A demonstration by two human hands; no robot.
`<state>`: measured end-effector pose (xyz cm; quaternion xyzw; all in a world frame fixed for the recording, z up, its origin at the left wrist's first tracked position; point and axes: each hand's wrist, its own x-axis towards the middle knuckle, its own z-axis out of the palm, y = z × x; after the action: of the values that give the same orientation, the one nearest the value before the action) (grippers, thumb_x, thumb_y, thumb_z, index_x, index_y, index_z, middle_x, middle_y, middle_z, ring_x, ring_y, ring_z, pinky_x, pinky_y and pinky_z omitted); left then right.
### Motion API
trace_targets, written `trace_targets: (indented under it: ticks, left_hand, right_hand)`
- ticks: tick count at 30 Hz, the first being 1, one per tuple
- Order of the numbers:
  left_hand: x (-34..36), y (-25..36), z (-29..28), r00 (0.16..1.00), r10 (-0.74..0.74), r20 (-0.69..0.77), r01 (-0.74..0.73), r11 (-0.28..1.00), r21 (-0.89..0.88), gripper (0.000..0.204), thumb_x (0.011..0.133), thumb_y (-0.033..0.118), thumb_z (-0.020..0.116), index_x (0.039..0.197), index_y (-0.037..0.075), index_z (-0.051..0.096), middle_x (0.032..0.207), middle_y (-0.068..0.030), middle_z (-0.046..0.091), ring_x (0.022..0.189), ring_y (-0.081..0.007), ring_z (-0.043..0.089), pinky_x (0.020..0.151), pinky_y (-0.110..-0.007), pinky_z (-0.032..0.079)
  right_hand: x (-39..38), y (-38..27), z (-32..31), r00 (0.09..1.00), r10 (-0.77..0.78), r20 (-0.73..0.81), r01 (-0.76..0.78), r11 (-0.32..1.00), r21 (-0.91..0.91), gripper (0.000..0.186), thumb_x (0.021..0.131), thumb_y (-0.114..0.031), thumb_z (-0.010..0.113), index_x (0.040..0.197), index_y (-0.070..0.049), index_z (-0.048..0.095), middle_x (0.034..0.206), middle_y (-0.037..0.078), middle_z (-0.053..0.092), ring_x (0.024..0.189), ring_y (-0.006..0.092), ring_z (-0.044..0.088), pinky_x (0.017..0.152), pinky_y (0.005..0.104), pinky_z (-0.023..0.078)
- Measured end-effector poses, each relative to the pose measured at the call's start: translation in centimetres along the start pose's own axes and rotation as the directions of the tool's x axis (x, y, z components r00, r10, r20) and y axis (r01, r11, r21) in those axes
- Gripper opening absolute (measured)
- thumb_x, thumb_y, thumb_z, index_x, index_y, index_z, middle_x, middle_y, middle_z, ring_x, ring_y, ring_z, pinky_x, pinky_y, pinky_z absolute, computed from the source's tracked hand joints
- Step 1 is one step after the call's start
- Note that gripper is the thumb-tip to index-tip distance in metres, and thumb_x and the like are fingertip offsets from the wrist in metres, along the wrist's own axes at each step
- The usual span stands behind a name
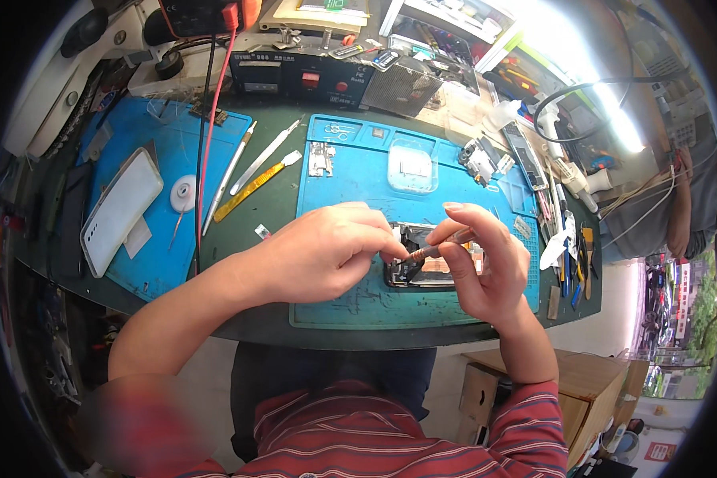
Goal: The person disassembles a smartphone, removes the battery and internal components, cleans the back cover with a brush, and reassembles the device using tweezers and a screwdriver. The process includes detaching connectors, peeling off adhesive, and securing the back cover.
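An opened smartphone with bare inner parts lies crosswise on a blue work mat. My right hand pinches a slim copper-coloured tool, likely a screwdriver. Its tip points left, down at the phone's left part. From the left, my left hand reaches in with its fingers curled together. The fingertips come down at the phone's left end, close to the tool's tip. Whether they hold something small cannot be made out. A clear plastic dish with a small part inside sits on the mat beyond the phone.
At left, a white phone back cover and a round white spool lie on a second blue mat. A yellow-handled brush and tweezers lie between the mats. Pliers and other tools crowd the right edge. A person is at far right.
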<state>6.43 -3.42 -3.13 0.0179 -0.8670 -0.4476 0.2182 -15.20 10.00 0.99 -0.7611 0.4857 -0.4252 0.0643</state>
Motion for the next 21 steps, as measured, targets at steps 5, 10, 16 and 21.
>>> trace_targets:
  ticks: [5,10,16,21]
  left_hand:
    - [0.1,0.0,-0.1,1.0,-0.008,0.008,0.008,1.0,0.005,0.035,0.087,-0.009,0.062,0.115,0.005,0.076,0.104,-0.011,0.071,0.099,-0.0312,0.066,0.088,-0.041,0.053]
    - [0.2,0.1,-0.3,0.999,-0.035,0.025,0.035,0.999,-0.016,0.031,0.09,-0.006,0.065,0.118,0.004,0.075,0.106,-0.0115,0.072,0.102,-0.0323,0.067,0.09,-0.041,0.054]
    - [1.1,1.3,0.6,0.997,-0.055,-0.05,0.041,0.967,-0.25,0.029,0.092,-0.001,0.071,0.12,0.004,0.072,0.11,-0.014,0.075,0.103,-0.0337,0.073,0.087,-0.04,0.057]
    - [1.8,1.9,0.4,0.986,-0.167,0.0,0.162,0.957,-0.239,0.021,0.089,0.002,0.077,0.109,0.004,0.074,0.098,-0.0137,0.075,0.091,-0.0275,0.075,0.08,-0.036,0.058]
  right_hand:
    - [0.0,0.1,-0.1,1.0,-0.013,0.016,0.013,1.0,-0.006,0.045,0.091,0.009,0.072,0.135,0.001,0.063,0.093,0.014,0.076,0.076,0.0213,0.075,0.066,0.0311,0.06]
    - [1.1,-0.9,-0.7,0.995,-0.06,0.081,0.063,0.997,-0.035,0.05,0.086,0.005,0.078,0.135,-0.002,0.067,0.097,0.012,0.076,0.079,0.021,0.074,0.066,0.0326,0.059]
    - [1.3,-2.5,-0.4,0.997,-0.048,0.061,0.052,0.997,-0.065,0.045,0.078,-0.001,0.086,0.122,-0.008,0.08,0.087,0.008,0.071,0.076,0.0208,0.071,0.063,0.0319,0.056]
    - [1.6,-2.2,-0.4,0.997,0.008,0.082,-0.014,0.997,0.073,0.047,0.083,0.006,0.079,0.129,-0.006,0.076,0.087,0.011,0.072,0.075,0.0228,0.072,0.063,0.0338,0.057]
